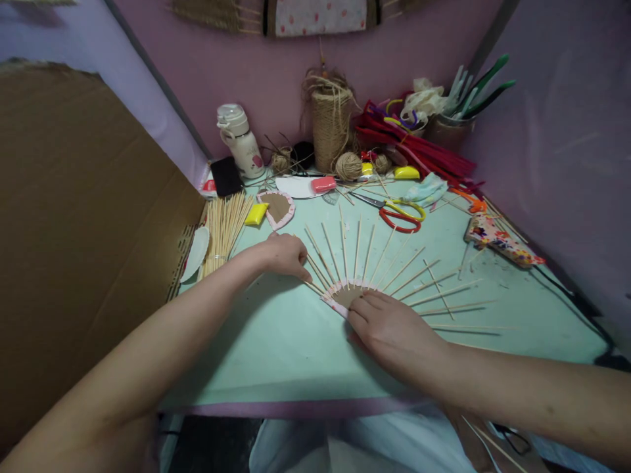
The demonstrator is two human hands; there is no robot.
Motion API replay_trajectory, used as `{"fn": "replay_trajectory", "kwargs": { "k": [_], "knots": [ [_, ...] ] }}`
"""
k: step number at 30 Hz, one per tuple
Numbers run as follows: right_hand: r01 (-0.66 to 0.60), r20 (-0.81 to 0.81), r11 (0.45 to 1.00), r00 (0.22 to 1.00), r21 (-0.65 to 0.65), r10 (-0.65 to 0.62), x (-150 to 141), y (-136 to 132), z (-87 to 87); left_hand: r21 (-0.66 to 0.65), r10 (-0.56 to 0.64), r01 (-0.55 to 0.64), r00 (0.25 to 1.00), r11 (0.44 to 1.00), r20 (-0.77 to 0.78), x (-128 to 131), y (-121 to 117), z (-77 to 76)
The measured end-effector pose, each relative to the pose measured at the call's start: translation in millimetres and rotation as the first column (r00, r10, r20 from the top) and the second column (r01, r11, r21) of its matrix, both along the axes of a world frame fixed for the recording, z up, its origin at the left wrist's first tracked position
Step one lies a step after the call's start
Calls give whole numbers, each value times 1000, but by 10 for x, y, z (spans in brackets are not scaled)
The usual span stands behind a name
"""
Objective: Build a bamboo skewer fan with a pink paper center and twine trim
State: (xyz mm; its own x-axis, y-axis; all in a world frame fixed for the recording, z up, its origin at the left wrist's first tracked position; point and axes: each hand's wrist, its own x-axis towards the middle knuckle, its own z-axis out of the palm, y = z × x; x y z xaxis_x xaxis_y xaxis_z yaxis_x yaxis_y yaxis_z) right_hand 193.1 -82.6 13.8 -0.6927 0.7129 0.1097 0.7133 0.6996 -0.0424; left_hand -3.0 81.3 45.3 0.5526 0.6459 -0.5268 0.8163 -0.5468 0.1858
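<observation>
My left hand (288, 255) is closed, thumb and fingers pinching a thin wooden skewer (314, 287) at the left end of a fan of skewers. The skewer's inner end meets the edge of a half-round cardboard piece (345, 297) with a pink-patterned border. Several skewers (369, 249) spread out from the curved border like rays. Over the right part of the cardboard lies my right hand (389, 325), its fingers bent and gripping it against the table; the thumb is mostly hidden. One loose skewer (438, 289) crosses the rays on the right.
A skewer bundle (224, 226) and a pink-edged cardboard shape (277, 209) lie left. Scissors (399, 213) rest behind the fan. A glue gun (500, 240) with a cord lies right. A bottle (241, 141) and twine spool (331, 128) stand at the back; a cardboard sheet (83, 230) rises left.
</observation>
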Motion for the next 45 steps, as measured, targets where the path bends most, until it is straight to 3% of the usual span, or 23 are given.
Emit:
{"fn": "replay_trajectory", "kwargs": {
  "k": [6,14,21,24,26,28,32,34,38,45],
  "knots": [
    [0,10,999,1000,33,0,-7,-3,-5,27,-57,59,995,998,-79,28,-25,71],
    [-3,0,999,1000,46,3,-10,5,-26,55,-65,69,995,996,-72,2,-43,63],
    [-12,16,998,1000,63,11,-15,8,-9,48,13,-13,1000,999,-6,-74,-90,124],
    [-10,13,998,1000,66,9,-17,9,-6,42,45,-46,998,998,34,-132,-20,147],
    [-2,11,999,1000,48,1,-17,9,-1,107,47,-57,995,993,93,-177,83,132],
    [3,18,1000,1000,27,-3,-17,8,6,200,-16,-18,986,980,167,-223,200,83],
    [1,37,1000,999,15,-1,-12,8,-1,334,-320,225,909,915,267,-298,332,-99],
    [-2,31,1000,1000,22,1,-9,8,-18,375,-404,285,867,882,292,-316,325,-182],
    [7,27,999,1000,36,-8,-10,10,-47,386,-455,328,835,862,308,-301,269,-250],
    [12,60,1000,998,14,-13,-22,13,-13,323,-440,340,840,883,318,-265,275,-226]
  ]
}}
